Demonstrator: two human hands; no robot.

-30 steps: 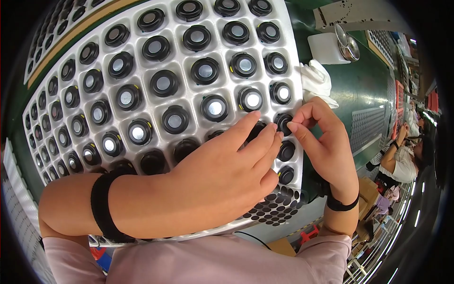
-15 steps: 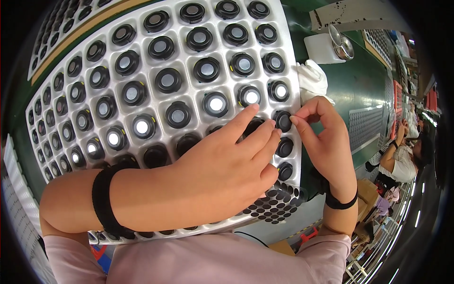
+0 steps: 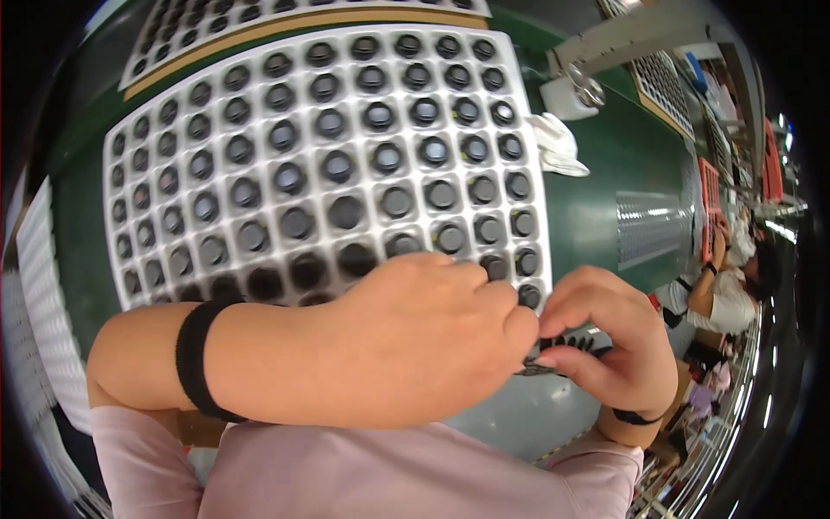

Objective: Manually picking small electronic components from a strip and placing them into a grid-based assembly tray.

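A white moulded tray holds rows of round black parts with grey or shiny centres, one in each pocket. Over its near right side, my left hand is closed, its fingers curled and fingertips mostly hidden. Beneath those fingers, a sheet of black round stickers shows in part, apparently gripped by that hand. My right hand meets it just off the tray's near right corner. Its thumb and forefinger are brought together in a pinch at the sheet; whatever sits between their tips is too small to make out.
Another filled tray lies beyond a cardboard strip at the far side. On the green table to the right are a white cloth, a white container and a clear dimpled sheet. A co-worker sits farther right.
Both hands have drawn back from the near right pockets towards me and come together at the sticker sheet. My left fingers have gone from spread to curled. The view has shifted, showing more tray.
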